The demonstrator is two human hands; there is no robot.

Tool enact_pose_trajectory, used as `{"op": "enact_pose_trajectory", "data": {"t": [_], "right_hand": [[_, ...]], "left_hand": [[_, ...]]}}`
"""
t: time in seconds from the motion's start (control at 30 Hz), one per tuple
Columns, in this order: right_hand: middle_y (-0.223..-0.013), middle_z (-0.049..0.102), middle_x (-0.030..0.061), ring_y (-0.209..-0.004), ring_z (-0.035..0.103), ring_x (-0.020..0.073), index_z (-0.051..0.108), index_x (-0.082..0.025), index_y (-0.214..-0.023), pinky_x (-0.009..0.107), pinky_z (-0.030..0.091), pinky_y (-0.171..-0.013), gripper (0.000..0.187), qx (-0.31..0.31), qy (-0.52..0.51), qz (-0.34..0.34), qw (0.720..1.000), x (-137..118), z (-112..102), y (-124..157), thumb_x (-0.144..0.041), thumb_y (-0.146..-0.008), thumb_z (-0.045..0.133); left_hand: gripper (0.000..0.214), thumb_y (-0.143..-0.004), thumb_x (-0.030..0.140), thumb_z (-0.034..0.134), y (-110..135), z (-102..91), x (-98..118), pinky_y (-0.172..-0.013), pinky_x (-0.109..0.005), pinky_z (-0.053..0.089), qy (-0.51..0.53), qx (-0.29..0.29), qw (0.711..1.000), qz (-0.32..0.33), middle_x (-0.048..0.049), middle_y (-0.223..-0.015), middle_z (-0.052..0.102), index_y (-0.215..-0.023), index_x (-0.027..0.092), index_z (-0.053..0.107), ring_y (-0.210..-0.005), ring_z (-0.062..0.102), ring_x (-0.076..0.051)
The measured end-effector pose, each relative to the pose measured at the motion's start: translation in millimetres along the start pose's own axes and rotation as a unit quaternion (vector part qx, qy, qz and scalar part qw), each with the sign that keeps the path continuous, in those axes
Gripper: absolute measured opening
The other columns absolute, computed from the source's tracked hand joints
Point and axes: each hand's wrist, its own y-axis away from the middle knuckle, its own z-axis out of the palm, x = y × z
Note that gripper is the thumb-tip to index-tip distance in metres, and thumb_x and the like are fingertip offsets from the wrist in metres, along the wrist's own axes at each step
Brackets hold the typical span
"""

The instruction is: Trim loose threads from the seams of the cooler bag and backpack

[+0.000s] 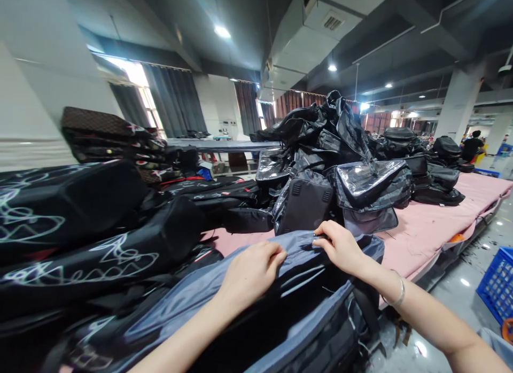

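Observation:
A large black bag [304, 314] lies open in front of me, its grey inner lining [236, 261] turned outward along the far side. My left hand [250, 271] is closed on the far edge of this lining, thumb against bent fingers. Just to its right, my right hand [340, 247] is pinched at the same edge. Something small and dark shows at those fingertips, too small to name. A bracelet [398, 290] circles my right wrist. The bag's dark interior shows below my hands, with loose threads along the near edge.
Black bags with white line patterns [80, 255] are stacked at the left. Behind my hands, a tall heap of dark bags [316, 143] stands on the pink-covered table [436, 223]. A blue crate [497, 287] sits on the floor at right. Another person [473, 147] is far off.

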Motion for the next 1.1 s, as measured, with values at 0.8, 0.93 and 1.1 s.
{"op": "enact_pose_trajectory", "data": {"t": [0.8,0.93,1.1], "right_hand": [[-0.091,0.059,0.0034,-0.083,0.056,0.0164,0.056,-0.019,-0.096,0.027,0.043,-0.072,0.025,-0.043,0.042,0.051,0.997,8,10,-9,-0.031,-0.076,0.065],[-0.080,0.061,0.0008,-0.077,0.057,0.0154,0.061,-0.020,-0.077,0.025,0.038,-0.066,0.012,-0.115,0.103,0.096,0.983,4,9,-15,-0.032,-0.079,0.061],[-0.085,0.063,0.0025,-0.080,0.059,0.0165,0.062,-0.020,-0.079,0.025,0.037,-0.063,0.013,-0.096,0.125,0.126,0.979,0,13,-19,-0.032,-0.081,0.058]], "left_hand": [[0.025,-0.083,0.027,0.038,6,0.2,18,-0.066,-0.030,0.039,-0.092,0.022,0.995,0.018,-0.0038,-0.090,0.062,-0.085,0.022,0.062,-0.083,0.058,-0.020],[0.022,-0.083,0.029,0.043,2,-0.6,32,-0.065,-0.030,0.039,-0.130,-0.032,0.991,-0.018,-0.0046,-0.087,0.065,-0.080,0.021,0.064,-0.081,0.061,-0.021],[0.020,-0.081,0.028,0.046,-9,0.6,47,-0.064,-0.034,0.041,-0.164,-0.040,0.984,-0.060,-0.0089,-0.088,0.065,-0.080,0.018,0.063,-0.081,0.063,-0.027]]}}
